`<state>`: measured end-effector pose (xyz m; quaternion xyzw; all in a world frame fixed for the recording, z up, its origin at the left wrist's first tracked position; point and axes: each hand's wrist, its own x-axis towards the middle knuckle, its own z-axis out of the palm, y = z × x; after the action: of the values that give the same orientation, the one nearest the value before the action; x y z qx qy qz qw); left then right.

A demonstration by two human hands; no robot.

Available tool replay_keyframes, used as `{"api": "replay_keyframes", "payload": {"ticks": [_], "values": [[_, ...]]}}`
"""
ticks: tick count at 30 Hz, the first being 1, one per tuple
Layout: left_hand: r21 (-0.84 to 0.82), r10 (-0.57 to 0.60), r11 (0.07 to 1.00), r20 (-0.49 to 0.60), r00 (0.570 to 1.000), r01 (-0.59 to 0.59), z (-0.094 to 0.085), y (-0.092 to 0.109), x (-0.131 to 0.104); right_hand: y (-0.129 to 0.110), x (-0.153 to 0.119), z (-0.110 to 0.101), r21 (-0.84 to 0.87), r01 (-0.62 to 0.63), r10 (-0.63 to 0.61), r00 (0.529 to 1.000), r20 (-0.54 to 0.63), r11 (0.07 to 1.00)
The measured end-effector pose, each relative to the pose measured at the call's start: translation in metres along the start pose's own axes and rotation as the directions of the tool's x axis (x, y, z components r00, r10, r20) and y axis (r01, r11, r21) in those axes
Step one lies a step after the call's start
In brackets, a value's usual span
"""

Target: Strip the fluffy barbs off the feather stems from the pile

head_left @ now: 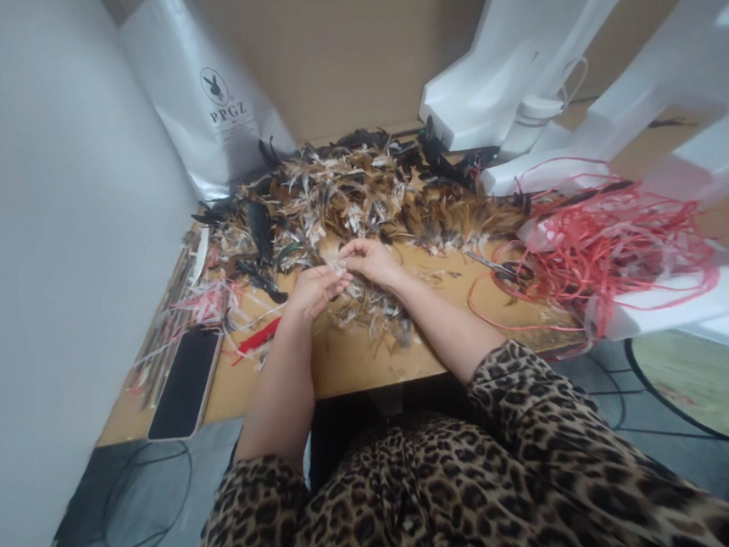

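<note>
My left hand [317, 291] and my right hand [371, 261] meet at the fingertips over the front of a wooden table. Both pinch a small pale feather [329, 248], whose tan, fluffy end shows just above the fingers; its lower part is hidden between them. Directly behind the hands spreads a large heap of brown, white and black feathers [357, 185]. Loose feather scraps [381, 315] lie below my right wrist. A bright red feather-like strip [259, 337] rests beside my left forearm.
A dark-screened phone [183, 383] lies at the table's left front edge, by thin sticks and pink-white ribbon bits. Scissors [497, 267] sit right of the hands, near a tangle of red ribbon [623, 238]. A white bag [209, 100] stands behind, left; a lidded white container [530, 123] stands right.
</note>
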<state>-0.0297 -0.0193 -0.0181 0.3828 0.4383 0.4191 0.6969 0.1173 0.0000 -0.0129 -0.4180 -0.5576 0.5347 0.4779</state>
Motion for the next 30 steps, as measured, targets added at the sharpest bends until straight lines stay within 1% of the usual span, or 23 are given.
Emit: {"api": "replay_keyframes", "payload": {"ticks": [3, 5, 11, 16, 20, 25, 30], "values": [[-0.008, 0.000, 1.000, -0.006, 1.000, 0.000, 0.001, 0.001, -0.001, 0.004, 0.002, 0.001, 0.096, 0.000, -0.001, 1.000, 0.009, 0.995], [-0.009, -0.002, 1.000, -0.009, 1.000, 0.002, 0.002, 0.002, -0.002, 0.005, 0.003, 0.002, 0.115, 0.018, -0.017, 1.000, -0.008, 0.993], [-0.017, -0.006, 1.000, 0.006, 1.000, 0.006, 0.001, 0.001, -0.001, 0.007, 0.003, 0.009, 0.053, 0.116, -0.109, 0.988, -0.111, 0.992], [-0.029, -0.006, 1.000, 0.017, 1.000, 0.006, -0.001, 0.000, 0.001, 0.008, 0.001, 0.016, 0.036, 0.154, -0.147, 0.978, -0.151, 0.987], [-0.033, -0.010, 0.999, 0.014, 1.000, 0.011, 0.000, -0.001, 0.001, 0.006, -0.002, 0.018, 0.064, 0.146, -0.132, 0.974, -0.183, 0.987], [-0.023, 0.016, 1.000, 0.017, 1.000, -0.015, 0.002, -0.002, 0.001, 0.005, -0.004, 0.022, 0.075, 0.129, -0.111, 0.973, -0.202, 0.989], [0.046, 0.088, 0.995, 0.000, 0.996, -0.088, 0.003, -0.002, -0.001, 0.004, -0.002, 0.018, 0.140, 0.120, -0.093, 0.978, -0.186, 0.983]]}}
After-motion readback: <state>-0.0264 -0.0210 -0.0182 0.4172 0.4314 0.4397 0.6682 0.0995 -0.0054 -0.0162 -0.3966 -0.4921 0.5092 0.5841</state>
